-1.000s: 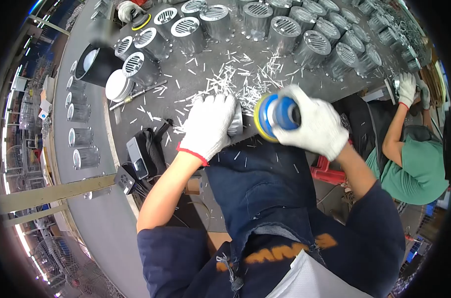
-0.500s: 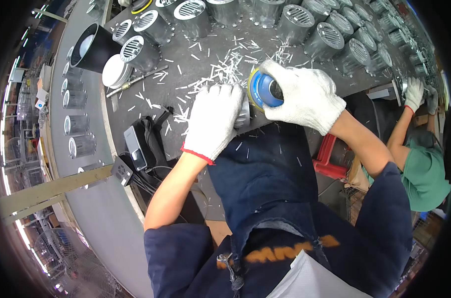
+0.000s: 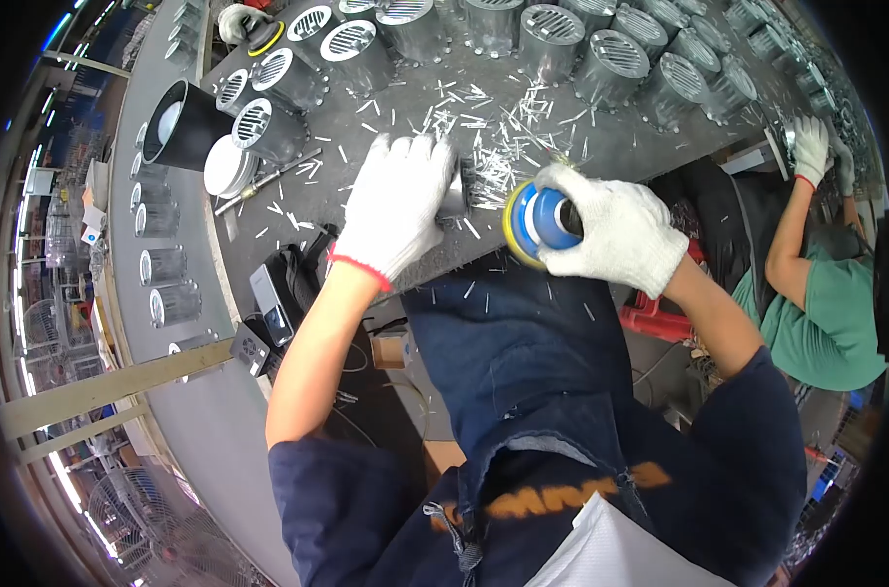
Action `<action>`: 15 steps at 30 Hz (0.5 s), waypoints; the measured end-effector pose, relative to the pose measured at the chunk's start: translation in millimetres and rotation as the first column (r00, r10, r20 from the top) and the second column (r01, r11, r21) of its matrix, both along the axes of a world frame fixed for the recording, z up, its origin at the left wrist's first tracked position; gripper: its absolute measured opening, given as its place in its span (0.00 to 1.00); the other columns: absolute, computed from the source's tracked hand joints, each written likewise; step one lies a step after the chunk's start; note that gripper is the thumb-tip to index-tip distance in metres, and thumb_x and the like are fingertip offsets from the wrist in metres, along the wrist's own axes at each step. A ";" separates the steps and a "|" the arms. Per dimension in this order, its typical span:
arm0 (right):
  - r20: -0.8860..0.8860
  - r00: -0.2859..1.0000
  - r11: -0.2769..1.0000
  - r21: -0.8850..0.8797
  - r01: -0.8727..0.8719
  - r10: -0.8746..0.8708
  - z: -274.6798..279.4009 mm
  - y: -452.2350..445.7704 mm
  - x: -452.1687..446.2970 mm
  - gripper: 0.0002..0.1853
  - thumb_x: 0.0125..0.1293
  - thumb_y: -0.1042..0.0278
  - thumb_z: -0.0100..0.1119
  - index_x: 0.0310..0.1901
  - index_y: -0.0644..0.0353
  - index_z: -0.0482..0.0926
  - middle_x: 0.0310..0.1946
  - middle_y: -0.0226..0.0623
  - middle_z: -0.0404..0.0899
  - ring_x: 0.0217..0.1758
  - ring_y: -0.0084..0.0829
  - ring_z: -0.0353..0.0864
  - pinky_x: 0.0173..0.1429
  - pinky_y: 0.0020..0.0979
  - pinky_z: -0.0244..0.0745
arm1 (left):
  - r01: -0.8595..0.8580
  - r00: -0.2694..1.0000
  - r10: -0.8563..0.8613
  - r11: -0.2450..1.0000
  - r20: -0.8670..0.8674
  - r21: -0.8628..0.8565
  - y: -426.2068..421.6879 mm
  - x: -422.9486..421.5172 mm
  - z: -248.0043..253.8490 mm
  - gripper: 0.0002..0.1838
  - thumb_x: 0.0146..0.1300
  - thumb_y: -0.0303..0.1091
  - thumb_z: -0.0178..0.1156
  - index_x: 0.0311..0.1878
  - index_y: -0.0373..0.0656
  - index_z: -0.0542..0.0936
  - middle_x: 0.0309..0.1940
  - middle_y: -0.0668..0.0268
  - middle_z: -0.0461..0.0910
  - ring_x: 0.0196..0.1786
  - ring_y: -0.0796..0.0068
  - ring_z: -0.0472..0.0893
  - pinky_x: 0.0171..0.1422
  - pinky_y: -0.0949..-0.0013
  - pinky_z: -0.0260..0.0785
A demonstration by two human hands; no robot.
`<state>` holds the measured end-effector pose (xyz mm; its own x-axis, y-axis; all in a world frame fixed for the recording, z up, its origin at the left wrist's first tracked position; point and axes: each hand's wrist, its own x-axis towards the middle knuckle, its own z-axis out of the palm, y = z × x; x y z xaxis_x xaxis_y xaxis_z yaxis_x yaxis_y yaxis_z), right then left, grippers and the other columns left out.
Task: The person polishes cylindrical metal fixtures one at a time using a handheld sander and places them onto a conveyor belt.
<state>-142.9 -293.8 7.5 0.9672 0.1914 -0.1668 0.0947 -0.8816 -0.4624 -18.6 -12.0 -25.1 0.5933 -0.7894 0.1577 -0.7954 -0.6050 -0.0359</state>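
My left hand (image 3: 395, 207), in a white knit glove with a red cuff, is closed around a metal cylinder (image 3: 453, 192) at the front part of the dark workbench (image 3: 376, 110). Most of that cylinder is hidden behind the glove. In my right hand (image 3: 620, 230), also gloved, is a round blue sander (image 3: 546, 223) with a yellow-edged pad. The sander is tilted on its side at the bench's front edge, with its pad turned toward the cylinder and a gap between them. Many thin silvery strips (image 3: 493, 161) lie scattered beyond both hands.
Metal cylinders with slotted tops (image 3: 552, 39) line the bench's far side. A black cup (image 3: 178, 127), white discs (image 3: 231, 168) and a thin rod (image 3: 268, 182) lie left. More cylinders stand on a grey belt (image 3: 205, 440). A co-worker in green (image 3: 826, 313) works at right.
The sander has moved right and toward me, away from the cylinder. My left hand has shifted left with the cylinder. Another person's gloved hand now shows at a yellow-edged sander, top left.
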 end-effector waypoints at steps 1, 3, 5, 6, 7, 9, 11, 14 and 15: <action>0.015 1.000 1.000 0.002 0.026 -0.026 -0.8 -2.2 -0.7 0.43 0.61 0.41 0.83 0.76 0.45 0.81 0.49 0.52 0.97 0.53 0.60 0.98 0.60 0.57 0.92 | -0.017 1.000 0.016 0.998 0.006 0.056 -2.9 9.9 -16.5 0.46 0.49 0.41 0.90 0.71 0.41 0.79 0.61 0.54 0.86 0.68 0.48 0.87 0.82 0.47 0.75; 0.031 0.998 0.998 0.012 0.060 -0.060 4.2 -4.2 0.4 0.41 0.60 0.43 0.84 0.74 0.46 0.81 0.50 0.53 0.97 0.54 0.61 0.98 0.62 0.56 0.91 | -0.074 0.995 0.080 0.992 -0.060 0.106 -13.7 28.0 -18.9 0.46 0.49 0.42 0.91 0.70 0.40 0.79 0.60 0.54 0.86 0.69 0.48 0.87 0.78 0.48 0.77; 0.042 0.996 0.997 0.020 0.076 -0.076 7.2 -7.6 -5.0 0.41 0.60 0.43 0.84 0.74 0.45 0.81 0.50 0.53 0.97 0.55 0.61 0.98 0.62 0.56 0.91 | -0.076 0.993 0.087 0.989 -0.079 0.130 -16.5 30.2 -11.4 0.46 0.48 0.42 0.91 0.70 0.41 0.79 0.60 0.53 0.86 0.68 0.48 0.87 0.76 0.48 0.78; 0.044 0.995 0.996 0.028 0.089 -0.090 7.7 -9.7 -7.7 0.41 0.60 0.43 0.83 0.74 0.45 0.81 0.51 0.54 0.96 0.55 0.61 0.98 0.62 0.56 0.91 | -0.079 0.990 0.097 0.985 -0.106 0.154 -18.0 30.5 -6.1 0.46 0.48 0.42 0.91 0.70 0.41 0.79 0.59 0.53 0.86 0.68 0.48 0.88 0.75 0.48 0.79; 0.045 0.994 0.995 0.029 0.095 -0.097 7.3 -11.5 -8.5 0.41 0.60 0.43 0.83 0.74 0.45 0.81 0.51 0.54 0.96 0.55 0.61 0.98 0.62 0.56 0.91 | -0.041 0.985 0.075 0.978 -0.158 0.206 -15.4 30.4 0.5 0.46 0.47 0.42 0.91 0.70 0.43 0.80 0.60 0.53 0.87 0.68 0.47 0.88 0.74 0.47 0.80; 0.040 0.997 0.998 0.020 0.067 -0.068 4.4 -16.4 -8.7 0.44 0.62 0.38 0.81 0.77 0.46 0.79 0.52 0.52 0.97 0.53 0.60 0.98 0.60 0.58 0.91 | 0.012 0.973 0.037 0.978 -0.228 0.211 -12.4 27.2 10.3 0.46 0.47 0.42 0.90 0.70 0.44 0.80 0.61 0.54 0.87 0.68 0.47 0.88 0.74 0.47 0.80; 0.013 0.997 0.997 0.026 0.077 -0.077 4.5 -13.0 -7.2 0.44 0.62 0.38 0.81 0.77 0.46 0.79 0.52 0.52 0.97 0.54 0.60 0.98 0.61 0.58 0.91 | 0.033 0.941 0.067 0.957 -0.332 0.287 -12.5 13.7 14.0 0.46 0.48 0.43 0.89 0.72 0.46 0.80 0.63 0.56 0.87 0.70 0.49 0.88 0.76 0.46 0.79; 0.054 0.998 0.999 0.029 0.042 -0.043 -4.2 -8.8 3.4 0.46 0.61 0.38 0.80 0.78 0.48 0.78 0.51 0.52 0.97 0.54 0.60 0.98 0.60 0.58 0.91 | 0.050 0.962 0.003 0.981 -0.273 0.187 -7.1 -0.3 5.3 0.46 0.48 0.43 0.89 0.72 0.46 0.80 0.63 0.55 0.87 0.71 0.49 0.87 0.77 0.47 0.78; 0.043 0.998 0.999 0.008 0.036 -0.037 -5.0 -3.0 8.4 0.44 0.61 0.39 0.81 0.77 0.47 0.79 0.51 0.52 0.97 0.54 0.60 0.98 0.61 0.58 0.91 | 0.020 0.961 0.042 0.975 -0.275 0.221 -8.0 -4.3 7.4 0.47 0.48 0.45 0.90 0.72 0.46 0.80 0.62 0.54 0.87 0.71 0.48 0.86 0.78 0.48 0.77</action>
